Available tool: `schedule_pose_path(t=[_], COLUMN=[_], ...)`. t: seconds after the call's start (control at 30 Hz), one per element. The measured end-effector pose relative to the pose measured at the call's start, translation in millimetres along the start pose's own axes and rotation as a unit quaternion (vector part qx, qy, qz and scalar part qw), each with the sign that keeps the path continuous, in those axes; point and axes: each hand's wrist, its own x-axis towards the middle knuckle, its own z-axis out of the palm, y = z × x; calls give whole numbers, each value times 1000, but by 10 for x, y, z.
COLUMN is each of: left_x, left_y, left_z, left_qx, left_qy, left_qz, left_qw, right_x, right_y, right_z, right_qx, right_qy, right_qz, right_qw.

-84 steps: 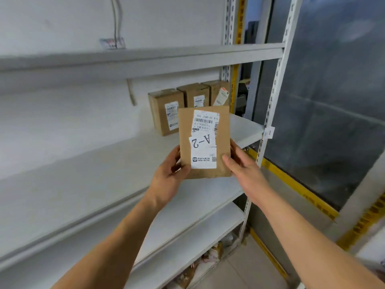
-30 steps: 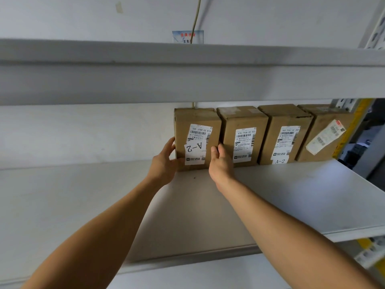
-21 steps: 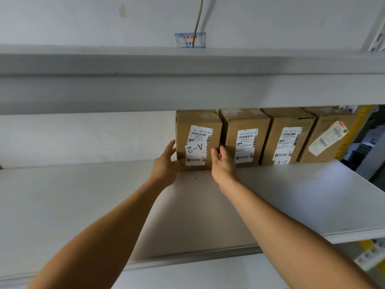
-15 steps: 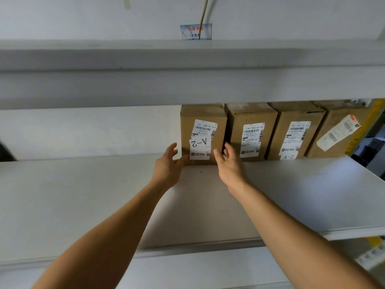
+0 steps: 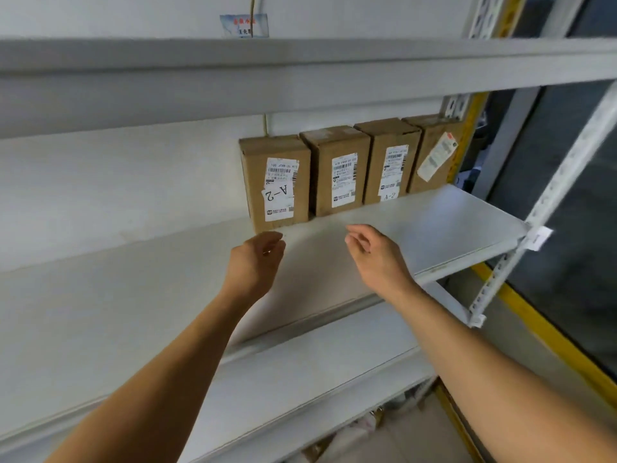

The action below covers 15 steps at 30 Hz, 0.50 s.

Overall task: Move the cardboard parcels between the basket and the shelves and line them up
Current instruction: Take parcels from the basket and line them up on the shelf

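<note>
You've pulled both hands back off the A-2 parcel [image 5: 275,182]; left hand [image 5: 255,262] and right hand [image 5: 375,253] hover over the shelf [image 5: 417,228], fingers loosely curled, holding nothing.

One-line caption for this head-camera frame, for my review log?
Four upright cardboard parcels lined up at the back of a white shelf; left hand and right hand hover empty in front.

four parcels [image 5: 275,182] — two hands [image 5: 255,262]

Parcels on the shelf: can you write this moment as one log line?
parcels: four upright in a row | shelf: holds them | left hand: empty | right hand: empty
</note>
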Motion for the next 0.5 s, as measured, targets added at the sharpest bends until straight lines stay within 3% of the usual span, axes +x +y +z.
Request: schedule_pose_path(t=[0.33,0.5], left_x=[-841,-1286], left_y=[606,978], left_z=[349,839], left_qx=[-57,-78], left_qy=[-91,-167], left_qz=[165,188], left_qw=[980,965], right_x=[-1612,-2343], right_y=[125,380], right_z=[-561,-1011], right_qx=[-29,-67], right_qy=[104,160], right_qz=[102,180], right_qw=[989,968])
